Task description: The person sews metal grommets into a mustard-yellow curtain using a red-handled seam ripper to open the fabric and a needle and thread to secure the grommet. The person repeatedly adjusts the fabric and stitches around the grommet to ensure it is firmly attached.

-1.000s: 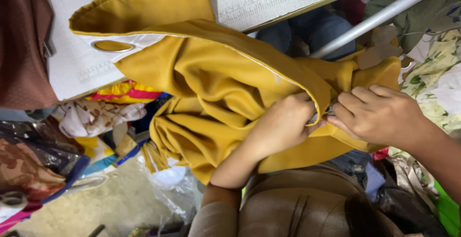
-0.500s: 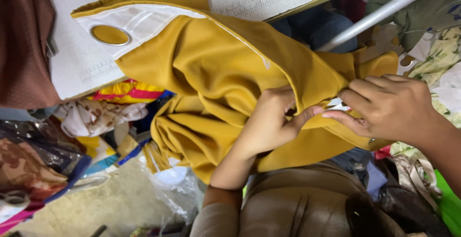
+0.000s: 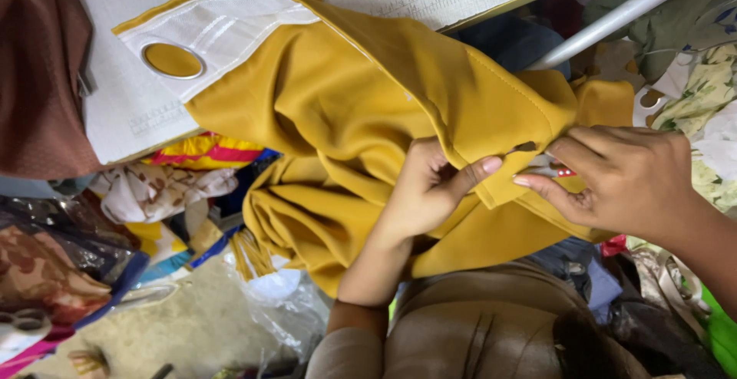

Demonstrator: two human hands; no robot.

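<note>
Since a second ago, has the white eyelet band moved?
Yes. The white eyelet band has unfolded flat, up and rightward across the white board.

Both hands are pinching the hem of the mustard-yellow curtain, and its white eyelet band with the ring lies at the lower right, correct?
Not quite. In the head view the white eyelet band lies at the upper left. Both hands, left and right, do pinch the mustard-yellow curtain.

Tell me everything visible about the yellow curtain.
The yellow curtain is mustard, smooth woven cloth, crumpled in folds. Its top edge has a white backing band with one metal ring hole. It lies partly on a white board. The left hand and right hand pinch a stitched hem.
</note>
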